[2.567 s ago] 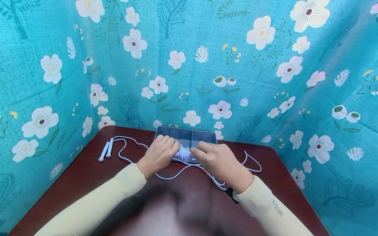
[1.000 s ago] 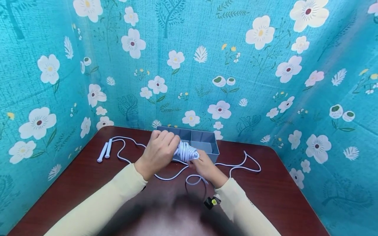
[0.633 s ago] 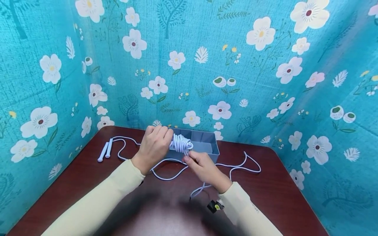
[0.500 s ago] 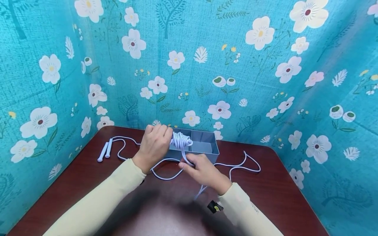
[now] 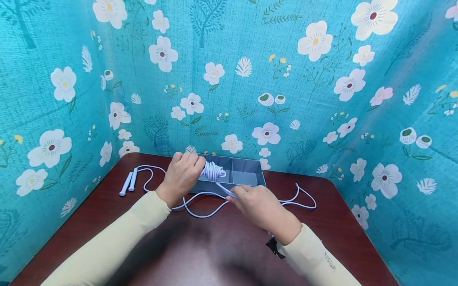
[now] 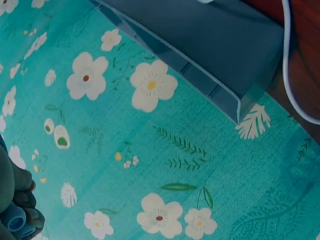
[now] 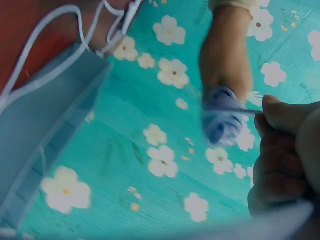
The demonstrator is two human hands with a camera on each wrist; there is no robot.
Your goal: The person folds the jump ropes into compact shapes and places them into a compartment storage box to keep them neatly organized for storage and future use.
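Note:
My left hand grips a white skipping rope, whose wound bundle sticks out on the thumb side, above the grey box. In the left wrist view, round hollow handle ends poke out of the curled fingers at the lower left. My right hand pinches a strand that runs taut from the bundle. The right wrist view has this strand between thumb and forefinger, with the bundle blurred in the left hand. What lies inside the left fist is mostly hidden.
Two white skipping-rope handles lie on the dark red table at the left. Their cord loops across the table before the box, and a further cord loop lies at the right. A flowered teal curtain hangs behind.
Earlier my right hand was at the bundle's end, passing the strand around it. It has moved right and drawn the strand out, while my left hand has shifted slightly left with the bundle.

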